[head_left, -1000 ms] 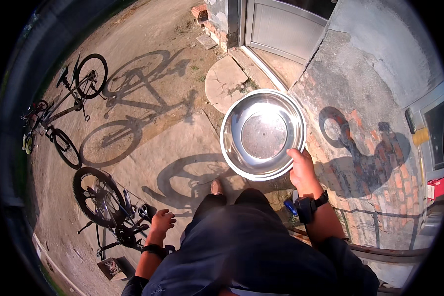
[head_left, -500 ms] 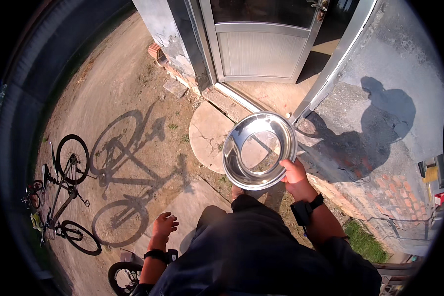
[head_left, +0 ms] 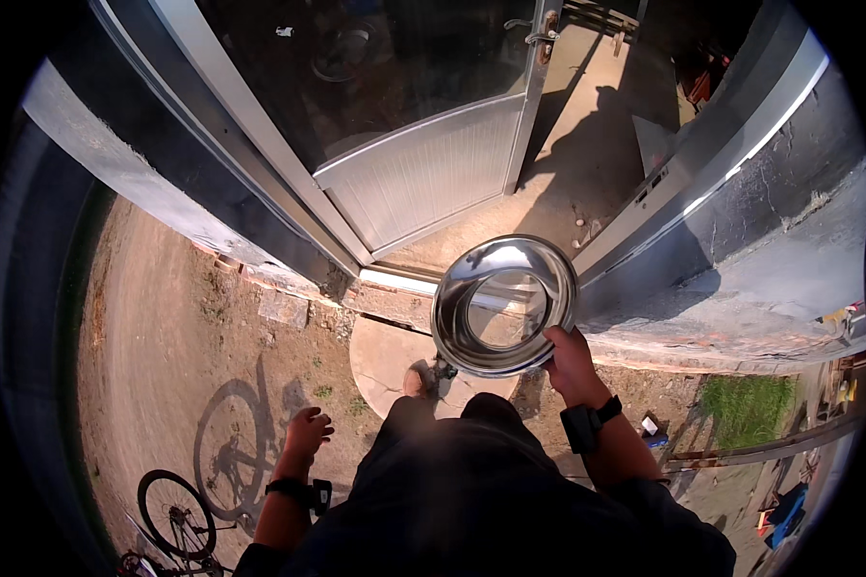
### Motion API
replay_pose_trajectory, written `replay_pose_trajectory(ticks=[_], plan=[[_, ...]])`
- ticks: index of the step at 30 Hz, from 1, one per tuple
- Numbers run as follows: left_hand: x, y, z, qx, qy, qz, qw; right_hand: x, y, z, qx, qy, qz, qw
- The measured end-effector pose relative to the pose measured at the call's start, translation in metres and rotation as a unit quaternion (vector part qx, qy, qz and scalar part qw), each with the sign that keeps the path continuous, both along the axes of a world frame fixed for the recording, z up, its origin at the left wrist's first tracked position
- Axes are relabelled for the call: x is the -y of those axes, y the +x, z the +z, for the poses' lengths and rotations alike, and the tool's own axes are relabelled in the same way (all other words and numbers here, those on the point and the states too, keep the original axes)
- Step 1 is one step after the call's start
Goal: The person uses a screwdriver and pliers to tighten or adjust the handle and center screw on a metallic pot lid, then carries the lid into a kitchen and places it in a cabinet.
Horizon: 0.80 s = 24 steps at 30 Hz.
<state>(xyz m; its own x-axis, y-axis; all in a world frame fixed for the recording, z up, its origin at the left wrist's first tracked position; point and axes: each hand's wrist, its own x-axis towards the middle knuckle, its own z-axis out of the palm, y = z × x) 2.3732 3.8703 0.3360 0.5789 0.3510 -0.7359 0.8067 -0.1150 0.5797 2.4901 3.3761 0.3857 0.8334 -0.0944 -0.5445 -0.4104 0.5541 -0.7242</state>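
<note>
Dirt yard [head_left: 164, 337]: bare brown ground, sunlit, bearing a bicycle shadow.
Grey wall [head_left: 789, 240]: flanks the doorway on both sides.
Metal-and-glass door [head_left: 423, 163]: stands ajar, concrete floor [head_left: 587, 163] visible inside beyond it.
Round concrete step [head_left: 380, 351]: lies before the threshold, a foot on it.
Bicycle [head_left: 178, 514]: lower left, well apart from the step.
Steel basin [head_left: 503, 305]: round, shiny, held up in front of the doorway, over the threshold.
Right hand [head_left: 570, 365]: fingers closed on the basin's near rim; dark wristband.
Left hand [head_left: 306, 431]: hangs at the side, fingers loosely spread, holding nothing.
</note>
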Motion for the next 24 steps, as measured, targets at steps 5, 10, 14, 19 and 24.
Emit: replay_pose_trajectory(ticks=[5,10,14,19,24], plan=[[0.003,0.217,0.048,0.076,0.008,-0.155,0.985,-0.006,0.03,0.018,-0.028,0.004,-0.074,0.997],[0.078,0.4,0.076,0.214,-0.09,-0.214,0.949,0.003,0.081,0.011,-0.057,0.005,-0.15,0.987],[0.123,0.5,0.085,0.224,-0.165,-0.15,0.949,0.025,0.137,-0.002,-0.057,0.022,-0.187,0.98],[0.125,0.571,0.085,0.238,-0.152,-0.057,0.958,0.057,0.207,-0.008,0.009,0.006,-0.207,0.978],[0.133,0.6,0.095,0.19,-0.127,0.016,0.973,0.095,0.266,-0.009,0.1,-0.447,-0.083,0.885]])
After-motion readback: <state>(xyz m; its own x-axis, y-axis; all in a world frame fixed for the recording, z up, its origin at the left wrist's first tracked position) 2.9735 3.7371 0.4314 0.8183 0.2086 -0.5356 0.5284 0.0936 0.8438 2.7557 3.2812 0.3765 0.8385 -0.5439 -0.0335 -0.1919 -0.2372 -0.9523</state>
